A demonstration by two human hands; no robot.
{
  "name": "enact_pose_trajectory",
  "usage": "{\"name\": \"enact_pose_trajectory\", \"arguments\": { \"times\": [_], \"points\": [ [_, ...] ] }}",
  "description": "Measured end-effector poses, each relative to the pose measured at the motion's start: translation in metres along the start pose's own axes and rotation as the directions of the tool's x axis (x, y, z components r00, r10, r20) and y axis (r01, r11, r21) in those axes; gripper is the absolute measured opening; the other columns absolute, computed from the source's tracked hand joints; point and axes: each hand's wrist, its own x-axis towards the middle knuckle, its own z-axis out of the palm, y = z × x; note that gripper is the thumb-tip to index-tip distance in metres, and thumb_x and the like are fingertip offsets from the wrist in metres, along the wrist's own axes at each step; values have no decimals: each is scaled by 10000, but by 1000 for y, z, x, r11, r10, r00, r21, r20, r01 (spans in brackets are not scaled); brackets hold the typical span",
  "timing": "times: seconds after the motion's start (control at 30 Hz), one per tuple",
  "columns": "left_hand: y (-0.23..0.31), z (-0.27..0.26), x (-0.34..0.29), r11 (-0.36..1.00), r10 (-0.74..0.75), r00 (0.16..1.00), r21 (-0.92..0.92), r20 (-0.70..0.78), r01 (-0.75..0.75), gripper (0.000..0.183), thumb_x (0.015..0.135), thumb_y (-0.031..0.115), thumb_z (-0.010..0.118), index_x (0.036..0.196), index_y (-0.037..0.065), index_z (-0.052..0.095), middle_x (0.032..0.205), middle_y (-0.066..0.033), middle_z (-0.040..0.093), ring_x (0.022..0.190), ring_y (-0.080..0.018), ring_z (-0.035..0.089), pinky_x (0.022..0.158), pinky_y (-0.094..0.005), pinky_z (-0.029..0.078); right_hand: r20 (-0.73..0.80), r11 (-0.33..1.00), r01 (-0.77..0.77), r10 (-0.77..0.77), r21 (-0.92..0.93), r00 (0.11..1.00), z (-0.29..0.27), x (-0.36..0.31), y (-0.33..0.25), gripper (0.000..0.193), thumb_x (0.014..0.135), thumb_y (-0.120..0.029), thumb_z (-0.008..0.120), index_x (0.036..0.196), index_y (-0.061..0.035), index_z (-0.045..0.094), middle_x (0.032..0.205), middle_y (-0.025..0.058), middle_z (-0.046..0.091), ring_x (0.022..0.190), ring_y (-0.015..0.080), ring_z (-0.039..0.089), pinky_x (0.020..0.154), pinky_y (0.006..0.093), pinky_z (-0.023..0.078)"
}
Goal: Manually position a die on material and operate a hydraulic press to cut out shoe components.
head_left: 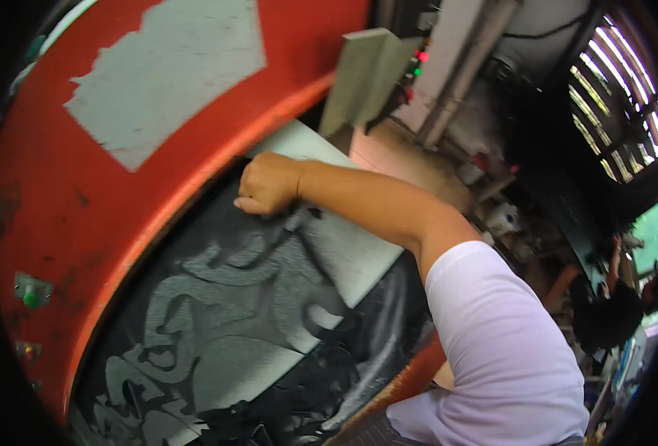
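Note:
My right hand (269, 183) is a closed fist at the far end of a black sheet (206, 212), curled on its edge. The fingertips are tucked under and hidden. Curved shapes and slots are cut in this sheet, and grey cut pieces (247, 364) lie among them. Below it is a pale board (358, 256), bare at the far end and along one side. Black scraps (306, 394) are heaped at the near side. My left hand does not show.
A big red machine housing (269, 33) arches over the left side of the board, with a green button (31, 299) on it. A pale metal plate (358, 78) stands beyond my hand. At far right, another person (604, 316) is near a barred window (626, 97).

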Motion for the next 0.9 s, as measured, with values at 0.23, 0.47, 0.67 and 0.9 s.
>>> {"name": "enact_pose_trajectory", "arguments": {
  "times": [0.23, 0.47, 0.67, 0.9],
  "points": [
    [37, -15, -22, 988, -113, 978, -126, -177, 91, 311, 868, 136, 556, 604, -22, 511, 639, -208, 506, 642, -385, 492, 645, -494, 404, 11, 558, -253, 400, 790, 916, -17, -2, -97, 519, 953, -347, 519, 531, -49, 482, 527, 40, 495, 537, 102, 510, 511, 310, 398],
    [67, 2, -53, 953, -275, 941, -187, -198, 239, 290, 764, 250, 657, 534, 86, 591, 602, -88, 543, 615, -296, 535, 594, -436, 425, 144, 367, -237, 262, 899, 954, -35, -47, -184, 406, 906, -339, 484, 626, -47, 458, 515, 119, 536, 440, 172, 491, 440, 292, 395],
    [107, 23, -70, 927, -327, 862, -311, -387, 212, 395, 810, 363, 634, 526, 119, 508, 592, -49, 514, 613, -254, 562, 606, -387, 466, 111, 428, -93, -17, 899, 994, -40, -73, -257, 549, 889, -376, 531, 502, 14, 537, 485, 109, 523, 437, 174, 483, 432, 298, 357],
    [152, 42, -56, 873, -415, 745, -458, -522, 166, 286, 798, 367, 640, 642, 128, 624, 673, -41, 574, 702, -256, 590, 657, -385, 488, 187, 468, -33, -286, 883, 940, -46, -87, -310, 492, 941, -315, 453, 601, 27, 552, 510, 78, 495, 486, 171, 493, 498, 276, 382]
  ]
}}
